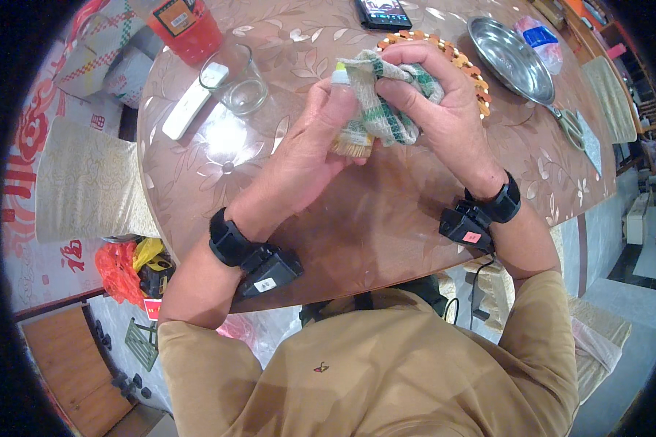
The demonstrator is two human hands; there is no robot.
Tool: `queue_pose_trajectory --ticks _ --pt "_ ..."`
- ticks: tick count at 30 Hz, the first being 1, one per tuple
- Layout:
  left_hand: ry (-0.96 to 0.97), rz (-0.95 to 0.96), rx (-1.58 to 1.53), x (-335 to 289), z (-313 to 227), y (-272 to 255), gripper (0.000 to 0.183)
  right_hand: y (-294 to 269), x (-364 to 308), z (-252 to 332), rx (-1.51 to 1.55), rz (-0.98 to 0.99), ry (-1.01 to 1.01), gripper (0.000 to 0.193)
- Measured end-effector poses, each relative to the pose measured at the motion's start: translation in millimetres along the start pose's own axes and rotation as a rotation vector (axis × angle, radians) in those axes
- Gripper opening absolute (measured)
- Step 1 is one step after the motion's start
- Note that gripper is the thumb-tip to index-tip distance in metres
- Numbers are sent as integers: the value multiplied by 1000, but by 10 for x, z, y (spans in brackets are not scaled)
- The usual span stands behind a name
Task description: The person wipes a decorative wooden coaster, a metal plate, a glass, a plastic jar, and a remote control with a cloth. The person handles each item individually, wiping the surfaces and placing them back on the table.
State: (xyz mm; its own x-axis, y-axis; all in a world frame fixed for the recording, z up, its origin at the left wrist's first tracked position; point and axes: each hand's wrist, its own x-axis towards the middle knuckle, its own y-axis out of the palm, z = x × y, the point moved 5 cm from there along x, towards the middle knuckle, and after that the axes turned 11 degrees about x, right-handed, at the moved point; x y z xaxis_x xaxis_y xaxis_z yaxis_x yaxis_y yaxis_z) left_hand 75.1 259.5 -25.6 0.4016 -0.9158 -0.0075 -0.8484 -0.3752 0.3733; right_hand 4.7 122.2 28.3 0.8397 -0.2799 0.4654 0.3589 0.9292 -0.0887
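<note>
My left hand [306, 149] is wrapped round a small clear container [353, 144] with a white and yellow-green top. Thin tan sticks like toothpicks show at its lower end. A green-and-white checked cloth [392, 122] is bunched in my right hand [452, 98], the thumb pressing into its folds. The cloth lies against the container's right side and reaches up beside its top. Both hands are raised over the table's middle, close together. My left fingers are mostly hidden behind the container.
On the brown patterned table [372, 218], a drinking glass [244, 91], a long white object [186, 109] and a jug of red liquid [186, 33] stand left. A phone [383, 13] and beaded mat [481, 87] lie beyond my hands. A metal pan [510, 62] and scissors [572, 131] lie right.
</note>
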Motion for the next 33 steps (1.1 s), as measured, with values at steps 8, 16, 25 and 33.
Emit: queue_pose_trajectory --ticks 8,16,25,33 --pt "226 -12 382 52 -55 0 55 30 1 -67 81 152 260 46" --pt "291 -196 805 -15 -198 -58 57 27 -31 -21 -65 115 190 46" --pt "73 47 90 -7 -113 10 56 12 -10 228 46 90 150 43" --pt "-113 248 -31 -104 -68 44 53 -42 21 242 11 165 80 42"
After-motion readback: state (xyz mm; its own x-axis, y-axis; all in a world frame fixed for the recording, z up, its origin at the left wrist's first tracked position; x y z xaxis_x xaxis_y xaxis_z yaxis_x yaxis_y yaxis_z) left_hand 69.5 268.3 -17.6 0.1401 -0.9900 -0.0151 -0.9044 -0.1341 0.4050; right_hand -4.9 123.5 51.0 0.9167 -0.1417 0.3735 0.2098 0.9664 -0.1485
